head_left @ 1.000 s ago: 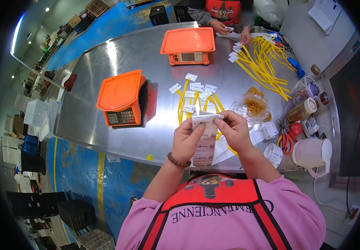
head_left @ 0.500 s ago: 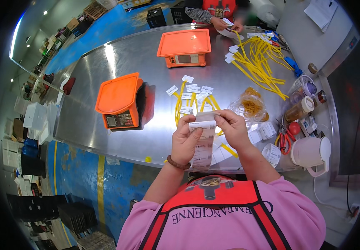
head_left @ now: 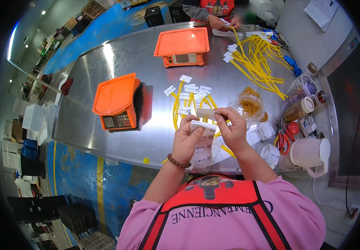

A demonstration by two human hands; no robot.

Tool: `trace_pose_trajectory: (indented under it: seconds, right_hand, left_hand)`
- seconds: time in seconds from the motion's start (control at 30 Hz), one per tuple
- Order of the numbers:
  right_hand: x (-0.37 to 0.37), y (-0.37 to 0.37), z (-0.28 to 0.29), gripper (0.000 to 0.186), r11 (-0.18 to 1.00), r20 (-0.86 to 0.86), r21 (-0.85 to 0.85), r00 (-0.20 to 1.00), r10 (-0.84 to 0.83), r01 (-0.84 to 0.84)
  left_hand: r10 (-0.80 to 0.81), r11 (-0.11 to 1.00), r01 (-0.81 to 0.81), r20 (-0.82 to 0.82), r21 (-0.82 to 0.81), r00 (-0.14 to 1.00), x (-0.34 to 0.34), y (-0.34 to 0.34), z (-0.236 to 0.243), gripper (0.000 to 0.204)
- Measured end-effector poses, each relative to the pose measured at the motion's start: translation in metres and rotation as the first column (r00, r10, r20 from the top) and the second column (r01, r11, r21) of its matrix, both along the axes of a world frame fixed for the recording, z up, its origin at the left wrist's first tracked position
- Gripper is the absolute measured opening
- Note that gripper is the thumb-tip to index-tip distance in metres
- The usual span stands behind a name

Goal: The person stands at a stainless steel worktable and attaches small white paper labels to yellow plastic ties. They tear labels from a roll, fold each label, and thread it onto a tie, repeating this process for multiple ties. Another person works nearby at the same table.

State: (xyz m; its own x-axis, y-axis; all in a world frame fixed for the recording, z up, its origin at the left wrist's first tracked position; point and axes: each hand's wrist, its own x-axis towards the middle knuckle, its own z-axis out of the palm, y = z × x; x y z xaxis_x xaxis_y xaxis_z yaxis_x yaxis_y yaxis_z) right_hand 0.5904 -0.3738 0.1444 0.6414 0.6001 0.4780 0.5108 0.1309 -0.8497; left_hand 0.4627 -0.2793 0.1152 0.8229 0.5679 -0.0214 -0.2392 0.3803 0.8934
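Observation:
A strip of white printed labels hangs down from my left hand, whose thumb presses on its upper part. My right hand pinches a single label between thumb and fingers, just above the strip's top edge. Whether that label still touches the strip I cannot tell. Just beyond my hands lie several yellow straps with white labels stuck around their ends. Partly behind my right forearm is a loose roll of labels.
Orange scales stand left and far on the metal table. To the right are a bag of rubber bands, red-handled pliers, a jug and jars. Opposite, a co-worker's hands hold a label near piled yellow straps.
My right hand has shifted slightly, and the single label now shows more clearly, standing up above the strip. My left hand keeps its hold on the strip.

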Motion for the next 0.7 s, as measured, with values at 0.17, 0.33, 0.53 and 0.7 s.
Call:
trace_pose_trajectory:
  seconds: [0.17, 0.33, 0.53, 0.7]
  right_hand:
    - [-0.006, 0.003, -0.007, 0.011, 0.994, -0.212, -0.002, 0.971, 0.107, -0.11]
    - [-0.006, 0.004, -0.009, 0.014, 0.98, -0.27, -0.051, 0.948, 0.171, -0.191]
    - [-0.007, 0.003, -0.001, 0.017, 0.97, -0.216, -0.095, 0.956, 0.199, -0.223]
    - [-0.006, 0.004, -0.002, 0.019, 0.964, -0.273, -0.058, 0.933, 0.236, -0.261]
  left_hand:
    - [0.105, 0.978, -0.117, 0.075, 0.174, 0.992, 0.006, 0.003, 0.004, 0.018]
    - [0.093, 0.996, -0.093, 0.017, -0.016, 0.996, 0.006, 0.003, 0.001, 0.02]
    - [0.09, 0.989, -0.09, -0.004, -0.114, 0.996, 0.006, 0.004, 0.012, 0.022]
    - [0.105, 0.976, -0.095, 0.04, -0.195, 0.994, 0.007, 0.004, 0.014, 0.021]
